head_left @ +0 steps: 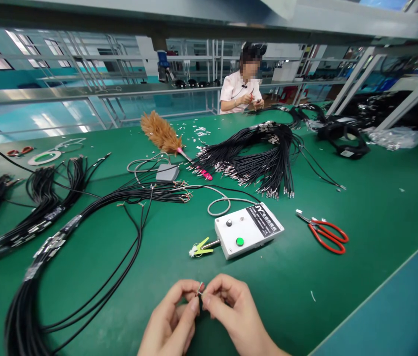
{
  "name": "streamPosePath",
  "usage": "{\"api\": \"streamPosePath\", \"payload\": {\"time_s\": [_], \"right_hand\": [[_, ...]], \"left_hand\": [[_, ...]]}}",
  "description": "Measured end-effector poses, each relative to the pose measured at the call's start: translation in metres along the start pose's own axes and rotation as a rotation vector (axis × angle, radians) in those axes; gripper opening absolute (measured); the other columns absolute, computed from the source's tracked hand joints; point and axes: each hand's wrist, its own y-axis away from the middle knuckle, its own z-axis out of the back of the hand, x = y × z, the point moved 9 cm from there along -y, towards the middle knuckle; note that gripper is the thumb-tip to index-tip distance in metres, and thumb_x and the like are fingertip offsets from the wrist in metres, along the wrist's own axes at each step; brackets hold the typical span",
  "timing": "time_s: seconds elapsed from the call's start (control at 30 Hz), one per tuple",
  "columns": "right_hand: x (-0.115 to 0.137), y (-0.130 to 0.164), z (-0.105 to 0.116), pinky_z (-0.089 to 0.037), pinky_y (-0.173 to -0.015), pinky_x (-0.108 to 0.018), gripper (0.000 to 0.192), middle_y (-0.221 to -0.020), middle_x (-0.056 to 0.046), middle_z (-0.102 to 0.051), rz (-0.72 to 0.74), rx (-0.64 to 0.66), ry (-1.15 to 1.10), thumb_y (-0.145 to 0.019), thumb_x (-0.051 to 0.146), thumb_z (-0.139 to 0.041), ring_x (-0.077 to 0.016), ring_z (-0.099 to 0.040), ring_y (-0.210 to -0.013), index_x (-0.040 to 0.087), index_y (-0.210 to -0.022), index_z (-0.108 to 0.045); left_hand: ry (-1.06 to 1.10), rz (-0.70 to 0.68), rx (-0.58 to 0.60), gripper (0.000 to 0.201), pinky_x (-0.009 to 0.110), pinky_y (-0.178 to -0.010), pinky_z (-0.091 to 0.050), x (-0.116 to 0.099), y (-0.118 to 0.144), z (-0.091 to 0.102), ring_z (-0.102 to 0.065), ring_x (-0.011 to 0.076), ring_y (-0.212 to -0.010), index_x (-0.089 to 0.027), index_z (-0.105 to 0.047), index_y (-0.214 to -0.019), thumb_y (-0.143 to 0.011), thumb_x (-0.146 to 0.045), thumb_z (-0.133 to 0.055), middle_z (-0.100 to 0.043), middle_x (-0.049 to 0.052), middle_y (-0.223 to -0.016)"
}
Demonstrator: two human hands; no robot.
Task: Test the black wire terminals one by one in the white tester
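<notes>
I see left hand (pixel 172 319) and right hand (pixel 234 307) both pinching a small wire end (pixel 200 290), above the table (pixel 281 291) toward its near edge. White control box (pixel 244 231) just beyond; red-handled cutters (pixel 315 225) nearer the table's right edge.

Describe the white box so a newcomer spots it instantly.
On the green tabletop, find the left hand and right hand pinching a small wire end. The white box sits just beyond them, left of the red-handled cutters. Unlike the smaller plain grey block farther back, it has a green button and a black JY label.
</notes>
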Motion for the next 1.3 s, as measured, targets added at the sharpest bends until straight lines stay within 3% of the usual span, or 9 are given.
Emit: {"api": "streamPosePath", "payload": {"time_s": [0.3,0.43,0.57,0.67,0.77,0.83,1.03,1.17,1.3], "right_hand": [[0.007,0.000,0.008,-0.036,-0.059,-0.025,0.015,-0.060,0.002,-0.054,0.096,-0.026,0.117,-0.074,0.028,-0.061,-0.0120,-0.044,-0.059,0.016,-0.065,-0.059],[0.018,0.001,0.012,-0.041,-0.063,-0.025,0.013,-0.064,0.001,-0.059,0.229,-0.029,0.255,-0.079,0.022,-0.060,-0.0135,-0.054,-0.063,0.017,-0.067,-0.061],[0.039,0.006,0.014,-0.041,-0.073,-0.028,0.005,-0.081,0.000,-0.068,0.393,0.021,0.601,-0.084,0.018,-0.063,-0.0162,-0.062,-0.075,0.020,-0.086,-0.067],[0.061,0.015,0.004,-0.036,-0.081,-0.033,0.024,-0.101,-0.004,-0.070,0.644,0.034,0.927,-0.084,0.021,-0.068,-0.0210,-0.062,-0.089,0.020,-0.108,-0.063],[0.067,0.021,-0.016,-0.032,-0.075,-0.033,0.005,-0.084,-0.002,-0.070,0.860,0.082,1.188,-0.093,0.021,-0.059,-0.0189,-0.059,-0.078,0.019,-0.092,-0.063],[0.063,0.021,-0.026,-0.029,-0.069,-0.033,0.023,-0.069,0.000,-0.065,0.923,0.122,1.304,-0.097,0.018,-0.051,-0.0165,-0.055,-0.066,0.019,-0.075,-0.060],[0.068,0.015,-0.018,-0.028,-0.067,-0.033,0.028,-0.070,0.000,-0.065,0.958,0.110,1.338,-0.100,0.017,-0.045,-0.0160,-0.054,-0.066,0.019,-0.076,-0.060],[0.087,-0.007,-0.011,-0.029,-0.072,-0.034,0.005,-0.088,-0.001,-0.070,0.937,0.016,1.427,-0.094,0.019,-0.060,-0.0184,-0.058,-0.081,0.019,-0.090,-0.063],[0.079,-0.039,-0.026,-0.032,-0.078,-0.038,0.020,-0.102,-0.008,-0.068,0.858,0.079,1.707,-0.085,0.023,-0.072,-0.0243,-0.056,-0.094,0.014,-0.100,-0.062]], "left_hand": [[-0.078,-0.089,-0.032,0.032,0.019,-0.043,-0.028,-0.007,-0.009,-0.002,-0.038,0.0088,-0.039,-0.020,-0.063,-0.083,-0.081,-0.052,-0.068,-0.043,-0.009,-0.041],[-0.083,-0.139,-0.123,0.034,0.020,-0.047,-0.030,-0.011,-0.004,0.006,-0.038,0.0085,-0.045,-0.020,-0.060,-0.079,-0.080,-0.053,-0.068,-0.047,-0.007,-0.051],[-0.105,-0.171,-0.100,0.035,0.021,-0.050,-0.033,-0.014,-0.006,0.009,-0.040,0.0085,-0.049,-0.019,-0.059,-0.076,-0.082,-0.053,-0.067,-0.051,-0.005,-0.062],[-0.139,-0.153,-0.013,0.035,0.020,-0.050,-0.034,-0.008,-0.012,0.008,-0.040,0.0090,-0.050,-0.019,-0.058,-0.078,-0.085,-0.053,-0.063,-0.048,-0.006,-0.061],[-0.181,-0.148,0.052,0.035,0.020,-0.048,-0.034,-0.001,-0.015,0.005,-0.039,0.0099,-0.050,-0.020,-0.056,-0.076,-0.088,-0.052,-0.059,-0.045,-0.006,-0.060],[-0.214,-0.179,0.064,0.033,0.021,-0.048,-0.035,-0.001,-0.016,0.003,-0.041,0.0112,-0.053,-0.020,-0.056,-0.074,-0.088,-0.050,-0.060,-0.047,-0.005,-0.064],[-0.224,-0.205,0.012,0.034,0.021,-0.050,-0.035,-0.005,-0.021,0.004,-0.042,0.0121,-0.055,-0.020,-0.054,-0.072,-0.085,-0.050,-0.061,-0.047,-0.004,-0.064],[-0.205,-0.169,-0.053,0.038,0.020,-0.045,-0.025,-0.015,-0.033,0.014,-0.032,0.0096,-0.045,-0.021,-0.049,-0.071,-0.081,-0.057,-0.059,-0.036,-0.010,-0.049],[-0.218,-0.167,-0.086,0.034,0.019,-0.045,-0.024,-0.026,-0.044,0.022,-0.031,0.0086,-0.043,-0.021,-0.048,-0.070,-0.079,-0.052,-0.059,-0.038,-0.011,-0.043]]}}
